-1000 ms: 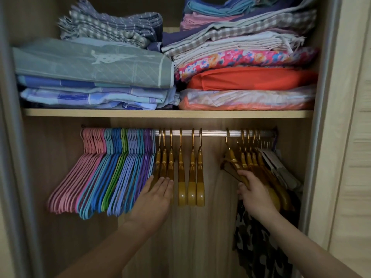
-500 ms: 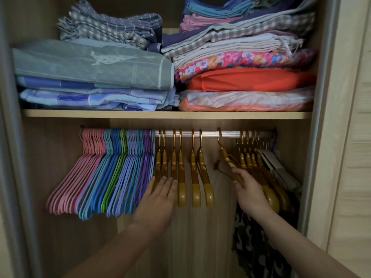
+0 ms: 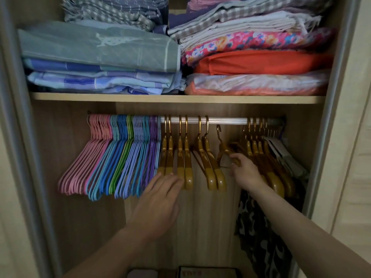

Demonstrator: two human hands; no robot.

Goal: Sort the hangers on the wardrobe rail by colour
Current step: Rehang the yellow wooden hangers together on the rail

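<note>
Right hand point(image 3: 246, 173) grips a gold hanger point(image 3: 224, 149) whose hook sits just below the rail point(image 3: 226, 121), left hand point(image 3: 158, 199) flat-fingered against the gold group point(image 3: 186, 157); I'd rehook it beside that group, keeping it clear of neighbouring hooks.

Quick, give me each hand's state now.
Left hand: open, straight fingers against the hanging gold hangers.
Right hand: holds an unhooked gold hanger.
</note>
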